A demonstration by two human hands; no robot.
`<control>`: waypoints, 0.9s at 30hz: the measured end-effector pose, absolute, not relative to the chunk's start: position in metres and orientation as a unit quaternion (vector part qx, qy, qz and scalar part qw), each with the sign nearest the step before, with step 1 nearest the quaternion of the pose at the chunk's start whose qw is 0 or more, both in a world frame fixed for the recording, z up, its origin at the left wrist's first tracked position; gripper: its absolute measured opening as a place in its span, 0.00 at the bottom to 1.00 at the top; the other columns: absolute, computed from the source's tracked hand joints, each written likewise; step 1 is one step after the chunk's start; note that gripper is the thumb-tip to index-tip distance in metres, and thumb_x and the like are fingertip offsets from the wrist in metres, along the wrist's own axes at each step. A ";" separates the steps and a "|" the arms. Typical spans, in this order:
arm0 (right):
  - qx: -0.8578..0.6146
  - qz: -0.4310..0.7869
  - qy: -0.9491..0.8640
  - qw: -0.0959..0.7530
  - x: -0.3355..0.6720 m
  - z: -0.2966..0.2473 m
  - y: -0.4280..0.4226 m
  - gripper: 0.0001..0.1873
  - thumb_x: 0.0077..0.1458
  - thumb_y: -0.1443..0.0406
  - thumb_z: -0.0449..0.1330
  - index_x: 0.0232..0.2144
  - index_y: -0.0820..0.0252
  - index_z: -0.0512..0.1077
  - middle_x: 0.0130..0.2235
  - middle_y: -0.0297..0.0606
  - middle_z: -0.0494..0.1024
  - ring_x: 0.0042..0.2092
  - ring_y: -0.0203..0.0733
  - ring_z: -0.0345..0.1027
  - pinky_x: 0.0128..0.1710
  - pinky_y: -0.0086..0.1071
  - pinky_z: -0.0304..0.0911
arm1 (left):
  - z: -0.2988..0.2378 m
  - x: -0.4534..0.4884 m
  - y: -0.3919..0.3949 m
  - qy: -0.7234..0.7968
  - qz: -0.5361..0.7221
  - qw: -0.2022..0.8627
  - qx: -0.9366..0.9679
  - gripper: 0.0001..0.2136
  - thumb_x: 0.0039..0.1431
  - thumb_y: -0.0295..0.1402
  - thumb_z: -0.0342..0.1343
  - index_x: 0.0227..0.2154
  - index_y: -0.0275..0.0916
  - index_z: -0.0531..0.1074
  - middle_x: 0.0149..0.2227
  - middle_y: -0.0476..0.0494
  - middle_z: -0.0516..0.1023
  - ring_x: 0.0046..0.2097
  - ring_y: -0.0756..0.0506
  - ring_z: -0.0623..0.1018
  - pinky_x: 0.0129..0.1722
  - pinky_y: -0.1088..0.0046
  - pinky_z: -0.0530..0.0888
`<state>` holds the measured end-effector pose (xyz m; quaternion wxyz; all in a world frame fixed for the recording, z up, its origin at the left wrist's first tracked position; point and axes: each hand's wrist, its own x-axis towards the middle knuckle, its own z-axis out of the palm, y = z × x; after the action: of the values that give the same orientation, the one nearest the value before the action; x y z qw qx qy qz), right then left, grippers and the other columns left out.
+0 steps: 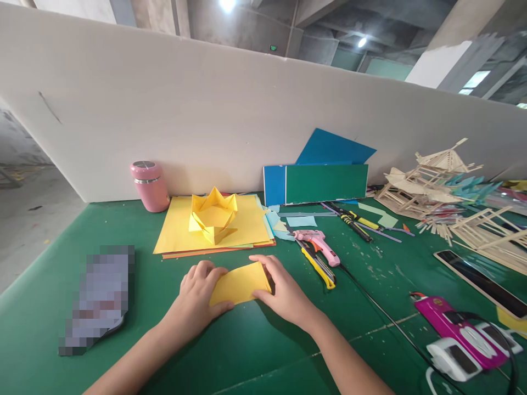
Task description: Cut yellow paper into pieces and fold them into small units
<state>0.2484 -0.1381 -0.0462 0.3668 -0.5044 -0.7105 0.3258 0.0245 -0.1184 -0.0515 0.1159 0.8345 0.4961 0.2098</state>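
A small folded piece of yellow paper (239, 283) is held low over the green table, between both hands. My left hand (201, 291) grips its left end, thumb along the near edge and fingers curled behind. At the right end, my right hand (284, 288) pinches the paper between thumb and fingers. Just beyond the hands, a yellow folded-paper ring with pointed peaks (214, 216) rests on a stack of coloured paper sheets (173, 222), yellow on top.
Right of the hands lie a pink glue gun (319, 244), its black cord trailing nearer, and a yellow utility knife (317, 267). A pink flask (149, 186) stands back left. Further right are a purple power strip (461, 329), a phone (481, 280) and wooden stick models (428, 181).
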 end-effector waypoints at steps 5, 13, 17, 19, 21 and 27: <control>-0.483 0.431 -0.629 0.430 0.247 -0.056 -0.133 0.32 0.49 0.71 0.56 0.57 0.50 0.58 0.47 0.39 0.70 0.38 0.40 0.70 0.42 0.38 0.68 | -0.055 0.026 -0.124 0.491 0.234 0.100 0.833 0.18 0.50 0.38 0.61 0.44 0.45 0.69 0.45 0.42 0.74 0.48 0.35 0.72 0.47 0.54 0.70; -0.429 0.469 -0.544 0.548 0.235 -0.054 -0.135 0.21 0.53 0.63 0.56 0.50 0.53 0.59 0.37 0.38 0.74 0.37 0.42 0.72 0.39 0.35 0.69 | -0.039 0.033 -0.131 0.466 0.255 0.057 0.845 0.22 0.54 0.46 0.56 0.48 0.41 0.69 0.38 0.40 0.80 0.38 0.36 0.78 0.40 0.59 0.73; -0.430 0.436 -0.539 0.578 0.229 -0.052 -0.137 0.18 0.55 0.61 0.55 0.48 0.53 0.61 0.38 0.39 0.74 0.39 0.42 0.71 0.39 0.35 0.69 | -0.022 0.040 -0.137 0.492 0.239 0.159 0.822 0.11 0.60 0.43 0.47 0.31 0.44 0.70 0.24 0.48 0.77 0.25 0.42 0.77 0.23 0.71 0.69; -0.415 0.450 -0.528 0.588 0.228 -0.050 -0.138 0.20 0.57 0.59 0.54 0.52 0.51 0.58 0.43 0.41 0.74 0.43 0.43 0.71 0.42 0.35 0.69 | -0.020 0.045 -0.141 0.495 0.238 0.220 0.806 0.12 0.61 0.42 0.44 0.26 0.45 0.64 0.18 0.53 0.72 0.19 0.45 0.73 0.18 0.74 0.66; -0.412 0.477 -0.517 0.580 0.228 -0.049 -0.138 0.24 0.58 0.58 0.54 0.55 0.50 0.56 0.49 0.43 0.72 0.48 0.44 0.70 0.45 0.37 0.68 | -0.024 0.049 -0.146 0.496 0.257 0.239 0.794 0.12 0.61 0.42 0.43 0.25 0.45 0.61 0.17 0.54 0.69 0.18 0.46 0.71 0.17 0.74 0.64; -0.438 0.515 -0.518 0.524 0.232 -0.051 -0.136 0.20 0.55 0.57 0.57 0.49 0.53 0.69 0.39 0.38 0.76 0.40 0.42 0.72 0.40 0.35 0.69 | -0.039 0.049 -0.144 0.487 0.285 0.217 0.797 0.07 0.59 0.40 0.46 0.32 0.46 0.67 0.21 0.54 0.74 0.19 0.46 0.74 0.19 0.74 0.67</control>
<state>0.2323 -0.1360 -0.0509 0.5243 -0.4382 -0.5178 0.5148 0.0487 -0.1442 -0.0386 0.2172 0.7969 0.4866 0.2847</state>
